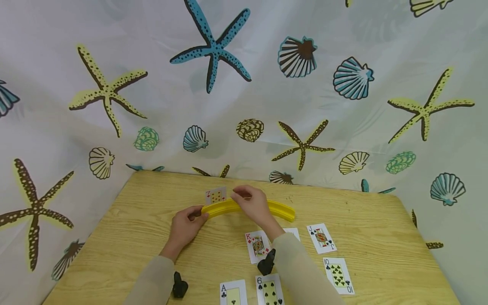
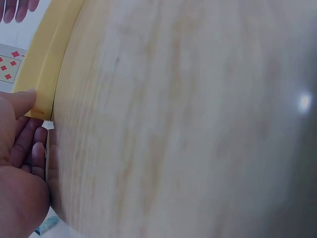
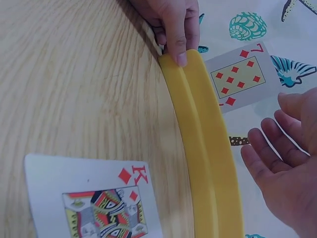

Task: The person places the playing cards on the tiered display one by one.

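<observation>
A curved yellow card holder [image 1: 284, 210] lies across the wooden table. At its left end, my left hand [image 1: 184, 226] grips it, with the thumb [image 3: 177, 42] pressing on top in the right wrist view. A seven of diamonds [image 3: 238, 77] stands upright in the holder near that end. Over the holder's middle hovers my right hand [image 1: 253, 207]; in the right wrist view its fingers [image 3: 270, 148] are loosely bent and hold nothing. The king of diamonds [image 1: 257, 246] lies face up beside my right forearm, which partly covers another card [image 1: 292, 231].
Face-up cards lie to the right and in front: a jack of spades [image 1: 321, 243], a ten of clubs [image 1: 338, 275], an ace of clubs [image 1: 233, 292] and a six of spades [image 1: 270, 290]. A patterned curtain [image 1: 244, 97] hangs behind the wooden table [image 1: 126, 237].
</observation>
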A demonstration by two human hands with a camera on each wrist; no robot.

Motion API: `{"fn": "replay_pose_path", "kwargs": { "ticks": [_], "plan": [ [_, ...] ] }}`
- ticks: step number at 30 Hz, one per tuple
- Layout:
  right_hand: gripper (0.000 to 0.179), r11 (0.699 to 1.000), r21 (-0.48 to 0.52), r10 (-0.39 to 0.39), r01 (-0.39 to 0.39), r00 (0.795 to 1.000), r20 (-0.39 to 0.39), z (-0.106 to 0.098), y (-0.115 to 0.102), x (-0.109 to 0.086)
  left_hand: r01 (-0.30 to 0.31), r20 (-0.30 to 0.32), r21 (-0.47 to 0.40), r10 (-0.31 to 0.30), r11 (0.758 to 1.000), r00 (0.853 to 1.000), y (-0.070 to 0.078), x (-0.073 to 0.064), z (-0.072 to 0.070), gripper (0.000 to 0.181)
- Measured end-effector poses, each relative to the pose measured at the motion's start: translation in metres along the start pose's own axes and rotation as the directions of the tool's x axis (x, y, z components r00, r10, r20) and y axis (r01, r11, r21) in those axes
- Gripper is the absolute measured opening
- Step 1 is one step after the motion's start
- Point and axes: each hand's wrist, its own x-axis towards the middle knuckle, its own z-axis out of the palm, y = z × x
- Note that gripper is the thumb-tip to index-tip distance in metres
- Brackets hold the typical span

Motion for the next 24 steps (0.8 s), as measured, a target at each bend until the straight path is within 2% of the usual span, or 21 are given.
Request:
{"fn": "replay_pose_path", "kwargs": {
  "ticks": [12,24],
  "plan": [
    [0.03,1.0,-0.003,-0.004,0.004,1.0,0.01,-0.014,0.008,-0.022,0.008,-0.018,-0.037,-0.008,0.999,1.0,0.002,-0.001,0.001,0.034],
    [0.033,0.995,-0.086,0.049,-0.043,0.997,0.063,-0.028,0.023,-0.046,-0.002,-0.038,-0.042,0.0,0.999,0.999,0.002,-0.002,0.002,0.03]
  ]
}}
